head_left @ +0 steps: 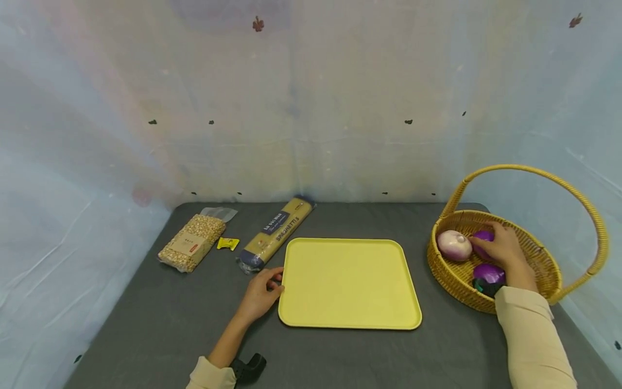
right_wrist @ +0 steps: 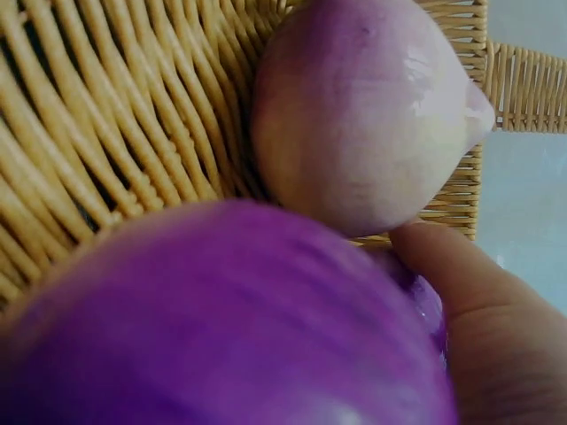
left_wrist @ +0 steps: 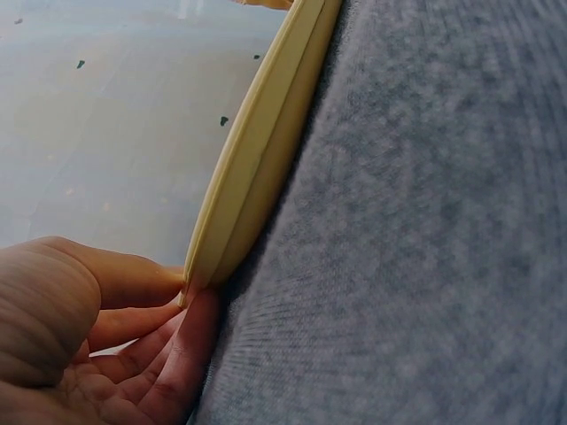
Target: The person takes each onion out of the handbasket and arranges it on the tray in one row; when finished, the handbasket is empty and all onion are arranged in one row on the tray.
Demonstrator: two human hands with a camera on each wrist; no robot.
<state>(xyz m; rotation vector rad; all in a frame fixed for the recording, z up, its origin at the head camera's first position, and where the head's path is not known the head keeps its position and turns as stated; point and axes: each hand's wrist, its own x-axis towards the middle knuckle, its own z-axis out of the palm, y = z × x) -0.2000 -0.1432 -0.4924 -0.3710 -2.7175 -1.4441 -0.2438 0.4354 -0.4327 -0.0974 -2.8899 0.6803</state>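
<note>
While a black device (head_left: 249, 368) sits at the left wrist, low in the frame, we see the left hand (head_left: 259, 292) above it, thumb and fingers pinching the left rim of the yellow tray (head_left: 350, 283), which lies centrally on the grey worktop (head_left: 155, 335). At the frame's right we find a wicker basket (head_left: 449, 281). Nearest inside is a dark-capped purple vegetable (head_left: 489, 273); above that, the right hand (head_left: 507, 248) bends over a second purple vegetable (head_left: 483, 236), though we cannot tell whether its fingers are clamped. Just left of its thumb rests a white-and-purple onion (head_left: 454, 246). Left of centre, we make out a slanting spaghetti packet (head_left: 277, 232), a small yellow wrapper (head_left: 227, 243) and, farther left, a bag of pale kernels (head_left: 194, 240). Farthest off, we have a pale sheet (head_left: 330, 97) filling the upper frame
</note>
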